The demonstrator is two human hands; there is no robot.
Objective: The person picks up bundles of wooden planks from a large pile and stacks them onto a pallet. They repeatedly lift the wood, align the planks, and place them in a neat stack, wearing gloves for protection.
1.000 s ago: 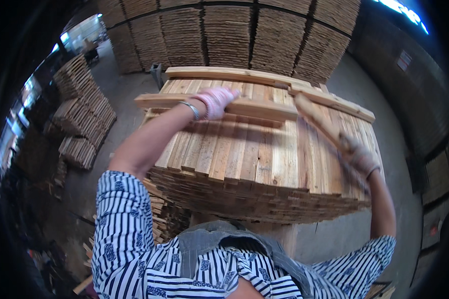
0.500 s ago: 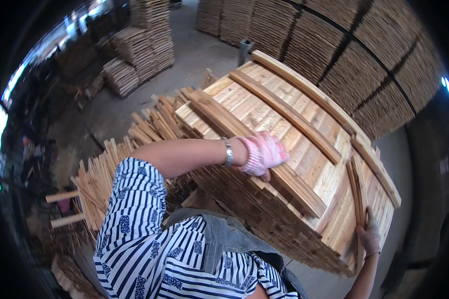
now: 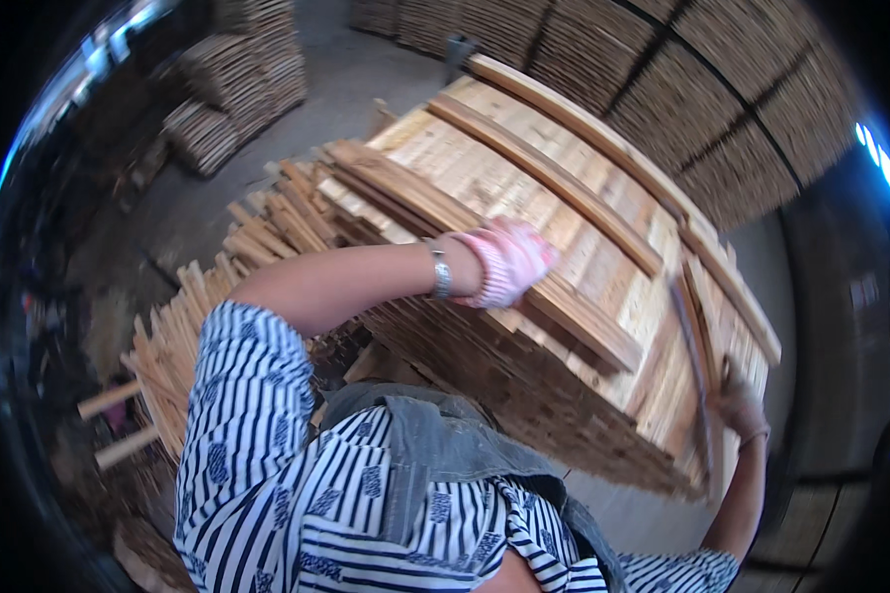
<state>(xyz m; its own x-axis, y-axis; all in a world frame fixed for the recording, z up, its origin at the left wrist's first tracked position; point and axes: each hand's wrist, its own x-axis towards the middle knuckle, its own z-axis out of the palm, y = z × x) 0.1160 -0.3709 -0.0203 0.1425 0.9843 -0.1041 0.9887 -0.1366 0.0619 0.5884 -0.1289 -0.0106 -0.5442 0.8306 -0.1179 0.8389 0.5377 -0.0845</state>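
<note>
A wide stack of planed wooden slats [image 3: 593, 242] stands before me, with several longer strips lying loose across its top. My left hand [image 3: 514, 259], in a pink and white knit glove, is closed over a thick wooden strip [image 3: 583, 321] along the near edge of the stack; its fingertips are partly hidden. At the right end, my right hand [image 3: 740, 407], also gloved and slightly blurred, is closed on a thin wooden strip [image 3: 690, 341] with a dark edge. This strip stands tilted beside another loose strip. Two more strips lie along the middle and the far edge.
Many loose wooden sticks [image 3: 183, 306] jut out in a heap at the left. Stacked boards [image 3: 237, 99] stand on the floor at the back left. Tall strapped bundles of slats [image 3: 663, 99] line the back right. A grey metal post [image 3: 457, 57] rises behind the stack's far corner.
The view has shifted, so the stack sits higher and further left. The thin strip at my right hand has turned apart from the one beside it. My left hand stays at the near strip.
</note>
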